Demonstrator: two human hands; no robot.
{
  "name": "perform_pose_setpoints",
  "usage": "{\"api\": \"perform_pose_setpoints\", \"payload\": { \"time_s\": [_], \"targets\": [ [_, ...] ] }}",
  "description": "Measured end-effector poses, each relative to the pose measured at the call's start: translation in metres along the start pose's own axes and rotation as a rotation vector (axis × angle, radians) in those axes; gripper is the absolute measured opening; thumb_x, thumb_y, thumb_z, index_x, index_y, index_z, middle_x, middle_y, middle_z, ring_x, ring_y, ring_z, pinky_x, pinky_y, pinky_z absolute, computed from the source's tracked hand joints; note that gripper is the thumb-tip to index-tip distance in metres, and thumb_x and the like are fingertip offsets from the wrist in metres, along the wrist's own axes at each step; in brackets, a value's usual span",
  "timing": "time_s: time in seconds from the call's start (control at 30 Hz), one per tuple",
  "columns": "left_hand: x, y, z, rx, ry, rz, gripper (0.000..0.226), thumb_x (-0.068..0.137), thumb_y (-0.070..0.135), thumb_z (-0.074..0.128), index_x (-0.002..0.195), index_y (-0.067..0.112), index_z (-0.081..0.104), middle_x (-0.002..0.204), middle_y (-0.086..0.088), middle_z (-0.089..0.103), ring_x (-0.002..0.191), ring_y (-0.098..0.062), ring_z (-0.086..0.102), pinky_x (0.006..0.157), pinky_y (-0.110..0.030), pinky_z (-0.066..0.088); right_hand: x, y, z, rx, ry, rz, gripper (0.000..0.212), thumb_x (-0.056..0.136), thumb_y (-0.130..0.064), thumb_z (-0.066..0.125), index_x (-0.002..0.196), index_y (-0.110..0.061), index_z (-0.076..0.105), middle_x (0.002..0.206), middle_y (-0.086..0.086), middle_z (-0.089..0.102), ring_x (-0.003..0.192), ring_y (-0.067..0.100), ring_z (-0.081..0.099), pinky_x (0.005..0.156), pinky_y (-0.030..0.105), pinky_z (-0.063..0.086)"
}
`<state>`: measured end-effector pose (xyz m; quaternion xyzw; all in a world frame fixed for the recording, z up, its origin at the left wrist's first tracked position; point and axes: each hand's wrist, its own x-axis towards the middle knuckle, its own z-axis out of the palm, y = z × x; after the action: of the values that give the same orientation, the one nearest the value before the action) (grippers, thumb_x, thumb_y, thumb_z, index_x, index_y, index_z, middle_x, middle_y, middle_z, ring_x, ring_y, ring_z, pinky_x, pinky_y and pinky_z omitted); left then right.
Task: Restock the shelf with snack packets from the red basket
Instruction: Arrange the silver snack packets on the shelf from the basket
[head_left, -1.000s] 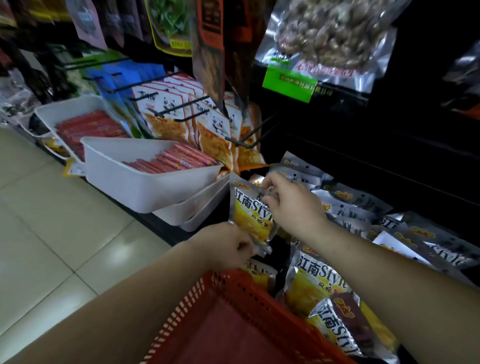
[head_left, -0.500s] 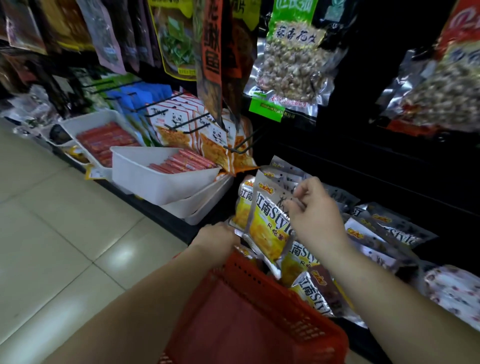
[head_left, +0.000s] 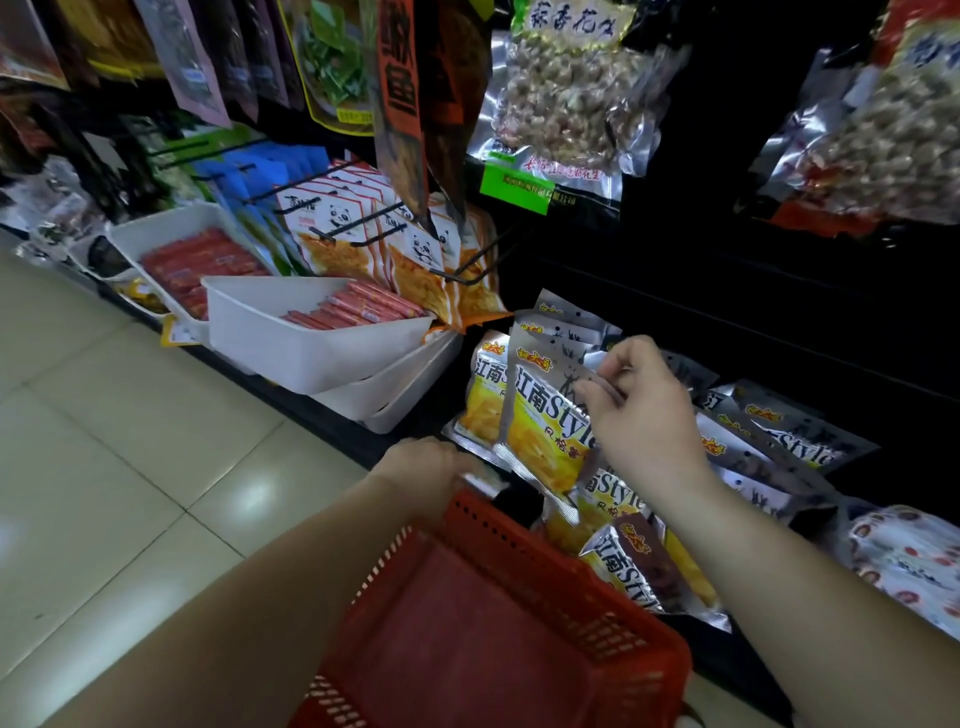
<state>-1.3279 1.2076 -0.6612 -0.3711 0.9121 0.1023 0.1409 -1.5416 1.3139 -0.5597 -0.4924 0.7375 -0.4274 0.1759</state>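
Red plastic mesh, the red basket (head_left: 483, 639) sits low in the view against the shelf (head_left: 332, 421). What shows of its floor holds no packets. Its near end is cut off by the frame and the forearms, so I cannot certify it empty.

Hands: the left hand (head_left: 421, 467) curls over the basket's far rim and grips it. The right hand (head_left: 644, 415) pinches the top edge of a yellow-and-silver snack packet (head_left: 545, 431) between thumb and fingers, holding it upright above the shelf, not yet set down.

Progress, as a judgement: well advanced. A pile of matching packets (head_left: 769, 431) already lies on the lower shelf, some overlapping, one resting just beside the basket's rim. The packet in hand remains to be placed, along with any stock hidden in the basket.

Other containers: a front white bin (head_left: 311, 348) holds red sausage sticks (head_left: 358, 306) and rests tilted on stacked white trays (head_left: 405, 384). A rear white bin (head_left: 156, 234) is also filled with red sticks. Panda-print packets (head_left: 337, 234) hang on pegs, with peanut bags (head_left: 561, 104) above.
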Motion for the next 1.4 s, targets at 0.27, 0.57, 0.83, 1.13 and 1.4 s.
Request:
{"api": "perform_pose_setpoints", "payload": {
  "time_s": [0.27, 0.57, 0.83, 1.13, 1.4],
  "targets": [
    [-0.006, -0.004, -0.032, -0.226, -0.079, -0.071, 0.057, 0.084, 0.027, 0.066, 0.139, 0.037, 0.055, 0.136, 0.006, 0.056, 0.124, -0.020, 0.057, 0.097, -0.038, 0.055, 0.003, -0.004, 0.000, 0.006, -0.040, -0.069, 0.029, 0.100, -0.032, 0.069, 0.093, -0.032, 0.041, 0.075, -0.006, 0.064, 0.058, 0.005, 0.053, 0.058, 0.034, 0.044],
    [-0.079, 0.044, -0.100, -1.407, 0.389, -0.097, 0.031, 0.090, 0.008, 0.079, 0.120, 0.011, 0.069, 0.106, -0.013, 0.078, 0.094, -0.030, 0.076, 0.077, -0.040, 0.062, -0.015, -0.048, -0.026, 0.371, -0.088, -0.033, 0.039, 0.092, -0.032, 0.079, 0.088, -0.036, 0.041, 0.077, -0.004, 0.074, 0.076, 0.014, 0.072, 0.072, 0.044, 0.056],
    [-0.116, 0.069, -0.097, -1.652, 0.707, -0.158, 0.022, 0.090, 0.007, 0.078, 0.110, 0.017, 0.075, 0.101, -0.009, 0.080, 0.084, -0.021, 0.078, 0.064, -0.030, 0.062, -0.030, -0.045, -0.027, 0.673, -0.305, 0.156, 0.053, 0.090, -0.007, 0.080, 0.111, -0.036, 0.041, 0.123, 0.008, 0.069, 0.098, 0.027, 0.074, 0.093, 0.054, 0.060],
    [-0.110, 0.068, -0.096, -1.626, 0.758, -0.057, 0.022, 0.090, -0.001, 0.076, 0.101, 0.010, 0.062, 0.094, -0.001, 0.078, 0.083, -0.015, 0.075, 0.067, -0.024, 0.058, -0.029, -0.047, -0.025, 0.554, -0.125, -0.020, 0.026, 0.097, -0.010, 0.072, 0.090, -0.032, 0.059, 0.077, 0.013, 0.059, 0.071, 0.025, 0.054, 0.062, 0.055, 0.050],
    [-0.113, 0.057, -0.103, -1.672, 0.816, -0.090, 0.036, 0.086, 0.006, 0.080, 0.118, 0.024, 0.074, 0.112, -0.007, 0.078, 0.101, -0.031, 0.075, 0.079, -0.041, 0.064, -0.031, -0.050, -0.019, 0.653, -0.443, 0.043, 0.060, 0.087, -0.017, 0.082, 0.129, -0.056, 0.062, 0.135, -0.007, 0.063, 0.126, 0.010, 0.064, 0.100, 0.041, 0.058]
  ]
}}
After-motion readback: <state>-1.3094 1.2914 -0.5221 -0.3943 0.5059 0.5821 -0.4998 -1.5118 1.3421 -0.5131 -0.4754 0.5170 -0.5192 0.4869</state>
